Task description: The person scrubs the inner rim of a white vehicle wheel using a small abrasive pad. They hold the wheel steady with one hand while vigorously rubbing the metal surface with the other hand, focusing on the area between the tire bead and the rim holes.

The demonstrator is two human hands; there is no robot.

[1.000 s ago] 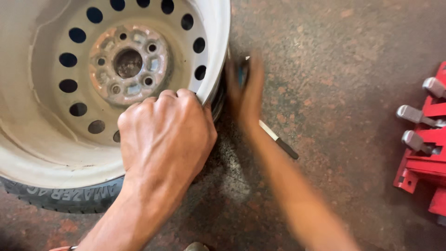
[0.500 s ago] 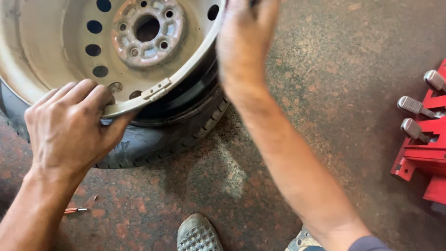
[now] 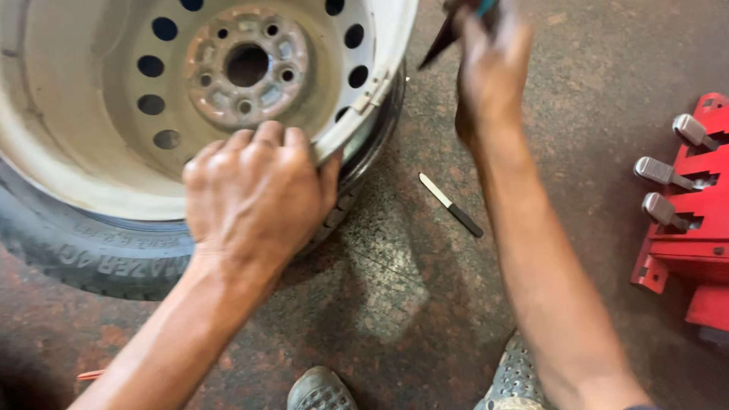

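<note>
Head view: left hand curled over lower edge of white steel rim, fingers hooked inside lip, gripped tight. Wheel lay flat on stained floor, black tyre beneath rim. Right hand raised near rim's right edge, fingers closed round dark tool, blurred. Small knife on floor between wheel and right forearm. Red machine base with grey pedals at far right.

One head-worn camera looks steeply down from close above the floor. The wheel rim fills ten to eleven o'clock, the red machine sits at three, and the shoes at six mark the wearer's stance.
</note>
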